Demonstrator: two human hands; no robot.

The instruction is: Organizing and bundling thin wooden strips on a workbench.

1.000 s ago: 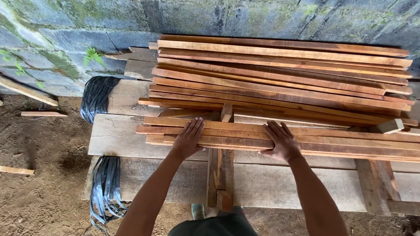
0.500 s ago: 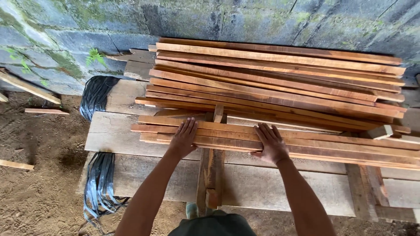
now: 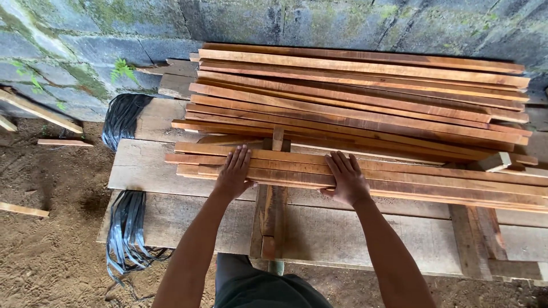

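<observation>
Both hands are flat, fingers spread, pressing down on the front slats (image 3: 399, 179), a small bundle of reddish strips lying lengthwise on the bench (image 3: 142, 171). The left hand (image 3: 234, 174) sits near the bundle's left end and the right hand (image 3: 346, 181) nearer its middle, palms down with nothing gripped. A bigger stack (image 3: 354, 97) sits behind, against the block wall (image 3: 85, 40). Black strapping (image 3: 123, 120) hangs off the bench's left edge over the dirt floor (image 3: 45, 251).

- My left hand (image 3: 235, 171) and right hand (image 3: 345, 179) lie flat on the near bundle of long reddish wooden slats (image 3: 399, 177), centre frame.
- Behind it, upper frame, sits the larger stack of reddish slats (image 3: 365, 97).
- Both rest on the grey plank workbench (image 3: 354, 236).
- At left, black plastic strapping (image 3: 128, 234) hangs off the bench.
</observation>
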